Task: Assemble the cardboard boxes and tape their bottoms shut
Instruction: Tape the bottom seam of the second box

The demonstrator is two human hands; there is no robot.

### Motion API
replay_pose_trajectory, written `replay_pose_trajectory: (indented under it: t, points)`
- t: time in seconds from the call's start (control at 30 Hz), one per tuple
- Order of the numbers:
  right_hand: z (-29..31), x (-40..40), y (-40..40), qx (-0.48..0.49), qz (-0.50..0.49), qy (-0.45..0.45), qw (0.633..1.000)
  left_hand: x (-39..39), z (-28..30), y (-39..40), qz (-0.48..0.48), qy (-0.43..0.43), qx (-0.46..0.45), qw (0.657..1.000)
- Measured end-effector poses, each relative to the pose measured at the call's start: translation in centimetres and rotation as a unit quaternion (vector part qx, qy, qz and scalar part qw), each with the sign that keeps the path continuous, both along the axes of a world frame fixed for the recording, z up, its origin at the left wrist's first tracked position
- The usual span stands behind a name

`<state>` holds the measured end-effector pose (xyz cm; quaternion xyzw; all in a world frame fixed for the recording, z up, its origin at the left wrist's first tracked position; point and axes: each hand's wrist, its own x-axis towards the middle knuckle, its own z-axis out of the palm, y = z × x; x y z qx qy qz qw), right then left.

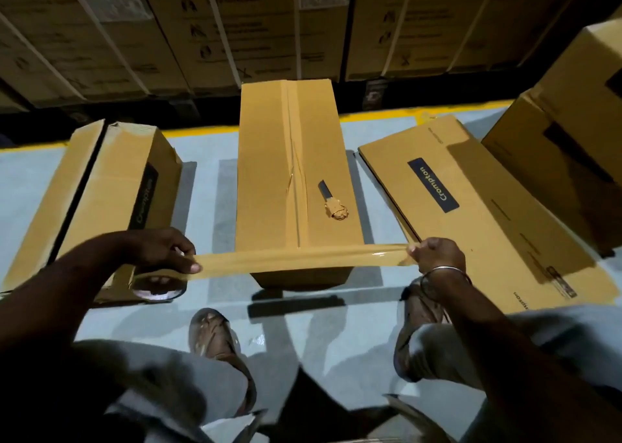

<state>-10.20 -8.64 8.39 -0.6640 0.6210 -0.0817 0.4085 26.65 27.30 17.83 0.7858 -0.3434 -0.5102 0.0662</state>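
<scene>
Head view: my left hand [168, 252] holds the tape roll [158, 286], thumb on the strip. My right hand [434, 257] pinches the tape strip [296, 260] end, stretched across the box [289, 159]

1. Both forearms are bare, with no sleeves reaching the left hand [168, 252] or the right hand [437, 257].
2. A thin silver-coloured metal bangle [446, 271] circles the right wrist.
3. The legs wear light grey trousers [188, 375], creased at the knees.
4. The feet are in brown open sandals [215, 338] with wide straps.
</scene>
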Motion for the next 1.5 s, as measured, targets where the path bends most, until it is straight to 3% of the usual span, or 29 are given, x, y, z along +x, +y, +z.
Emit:
replay_pose_trajectory:
  t: [0.13, 0.53, 0.7, 0.83, 0.93, 1.1, 1.2, 1.27, 1.37, 1.5]
  points:
    - [-0.3, 1.5, -0.1, -0.015, 0.017, 0.013, 1.000, 0.6, -1.2, 0.5, 0.065, 0.041, -0.001, 0.997]
    - [-2.7, 5.3, -0.2, 0.033, 0.042, 0.088, 0.995, 2.8, -4.2, 0.0, 0.081, 0.011, 0.017, 0.997]
    - [-6.3, 6.2, 1.5, 0.189, 0.002, 0.011, 0.982, 3.1, -5.8, -0.9, 0.066, -0.025, 0.029, 0.997]
    - [-6.3, 7.4, 3.3, 0.327, -0.129, -0.129, 0.927, 3.6, -6.7, -1.0, 0.058, -0.042, 0.033, 0.997]
    - [-6.5, 8.2, 4.2, 0.333, -0.227, -0.184, 0.897, 3.8, -7.2, -0.8, 0.051, -0.051, 0.044, 0.996]
    - [-6.5, 7.7, 5.4, 0.307, -0.237, -0.179, 0.904, 4.4, -8.2, -0.8, 0.040, -0.079, 0.056, 0.995]
    - [-6.5, 6.3, 5.8, 0.109, -0.162, -0.088, 0.977, 4.2, -8.1, -1.1, 0.019, -0.120, 0.055, 0.991]
    - [-4.6, 5.4, 6.1, -0.057, -0.063, -0.106, 0.991, 3.7, -7.5, -1.5, 0.014, -0.127, 0.054, 0.990]
    - [-1.3, 5.0, 5.9, -0.193, 0.181, -0.170, 0.949, 3.3, -7.0, -1.8, 0.016, -0.131, 0.052, 0.990]
    - [0.1, 6.5, 5.0, -0.190, 0.423, -0.120, 0.878, 3.0, -6.6, -2.1, 0.028, -0.140, 0.046, 0.989]
